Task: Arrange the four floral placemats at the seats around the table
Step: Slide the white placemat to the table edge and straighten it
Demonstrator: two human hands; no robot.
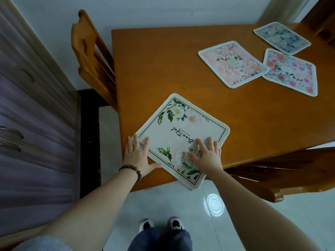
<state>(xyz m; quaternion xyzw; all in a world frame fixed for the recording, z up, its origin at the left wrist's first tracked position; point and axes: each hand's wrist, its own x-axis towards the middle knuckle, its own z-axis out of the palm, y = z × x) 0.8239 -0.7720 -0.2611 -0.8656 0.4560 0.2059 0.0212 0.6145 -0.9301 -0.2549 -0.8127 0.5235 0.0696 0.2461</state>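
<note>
1. At the near left corner of the tabletop (163,73), a white placemat (183,136) with green leaves lies turned at an angle, one corner hanging past the near edge.
2. Both hands press flat on it, likely to slide and square it to this seat: the left hand (138,156) at its left corner, the right hand (206,156) on its near right part, fingers spread apart, gripping nothing.
3. Three more placemats, pink (233,64), red-flowered (291,73) and blue (281,38), cluster at the far right, apparently waiting for their seats.
</note>
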